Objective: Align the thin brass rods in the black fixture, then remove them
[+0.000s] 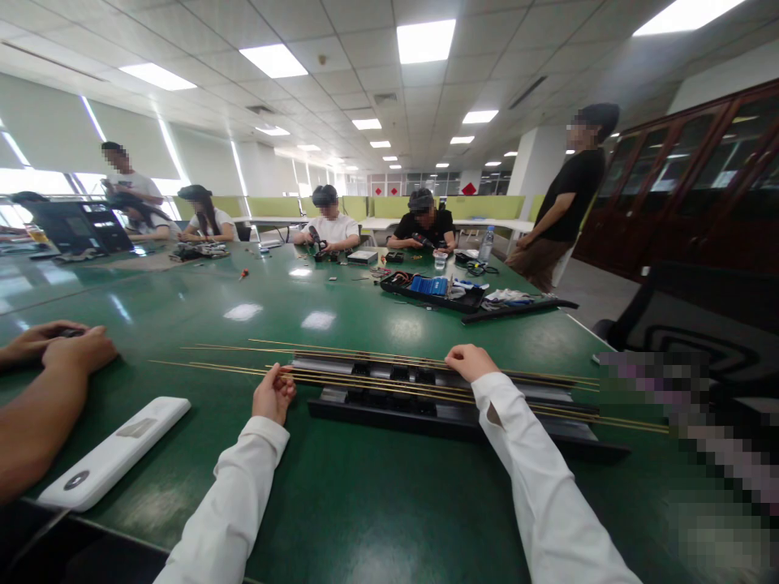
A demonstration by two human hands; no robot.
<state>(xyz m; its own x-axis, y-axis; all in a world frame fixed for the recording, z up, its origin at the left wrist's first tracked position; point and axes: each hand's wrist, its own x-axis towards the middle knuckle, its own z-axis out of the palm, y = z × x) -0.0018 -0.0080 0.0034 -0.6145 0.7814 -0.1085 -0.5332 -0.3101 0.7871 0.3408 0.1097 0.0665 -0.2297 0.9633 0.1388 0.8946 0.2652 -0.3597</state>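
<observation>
Several thin brass rods (377, 365) lie lengthwise across a long black rail assembly (438, 410) on the green table (341, 495). My left hand (273, 394) is closed in a pinch on the left part of one rod. My right hand (470, 362) rests with curled fingers pressed on the rods over the middle of the black rail. Both my arms are in white sleeves.
A white flat device (109, 454) lies at the near left. A neighbour's bare forearm and clasped hands (58, 345) rest at the left edge. A black tray of tools (432, 290) sits mid-table. Several people sit at the far side; one stands at right. A black chair (687, 324) is at right.
</observation>
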